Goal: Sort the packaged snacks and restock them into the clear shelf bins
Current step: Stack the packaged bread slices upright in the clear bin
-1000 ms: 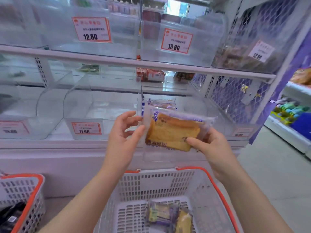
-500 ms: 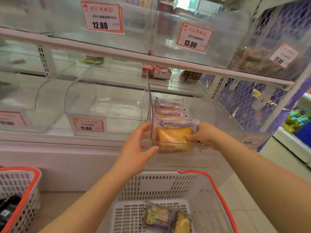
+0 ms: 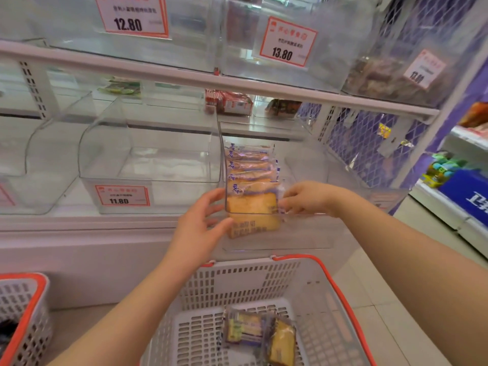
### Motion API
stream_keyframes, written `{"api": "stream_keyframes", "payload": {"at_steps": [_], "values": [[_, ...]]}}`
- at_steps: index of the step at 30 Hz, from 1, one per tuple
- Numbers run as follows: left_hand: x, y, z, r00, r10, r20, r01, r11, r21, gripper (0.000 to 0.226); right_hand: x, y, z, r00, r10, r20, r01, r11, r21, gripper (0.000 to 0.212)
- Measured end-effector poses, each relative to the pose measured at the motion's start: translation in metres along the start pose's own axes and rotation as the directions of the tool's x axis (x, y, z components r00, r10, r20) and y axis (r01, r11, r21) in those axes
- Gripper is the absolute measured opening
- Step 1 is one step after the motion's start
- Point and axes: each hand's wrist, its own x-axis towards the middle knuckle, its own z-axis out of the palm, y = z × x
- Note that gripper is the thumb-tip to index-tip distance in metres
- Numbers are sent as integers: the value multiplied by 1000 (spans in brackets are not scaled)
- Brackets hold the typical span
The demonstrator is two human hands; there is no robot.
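A clear plastic shelf bin [image 3: 303,233] on the lower shelf holds a row of clear-wrapped yellow cake packets with purple print [image 3: 249,165], standing upright one behind another along its left wall. The front packet [image 3: 252,204], a golden cake slice in a clear wrapper, stands just inside the bin's front lip. The right hand [image 3: 306,198] reaches into the bin and pinches the right edge of that front packet with curled fingertips. The left hand [image 3: 198,225] is outside the bin at its front left corner, fingers relaxed and spread, the tips touching the clear wall beside the packet; it grips nothing. To the left sits a neighbouring clear bin with an orange-edged 11.80 price tag [image 3: 122,196]. Below the hands, a white plastic shopping basket with an orange rim [image 3: 311,283] holds two more wrapped cake packets [image 3: 261,332] lying on its slotted floor
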Motion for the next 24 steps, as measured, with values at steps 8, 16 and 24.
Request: {"api": "stream_keyframes", "payload": {"at_steps": [8,16,24], "values": [[-26,-39,14,950,-311,-29,309,926,218,48,-72,31,51,597,-534,-599,647,762,-33,26],[-80,-115,29,749,-603,274,365,721,589,2,-37,135,144,974,-129,187,157,977,-146,23],[-131,-196,85,575,-755,315,381,588,714,14,0,226,229,873,292,390,-184,939,-291,25]]}}
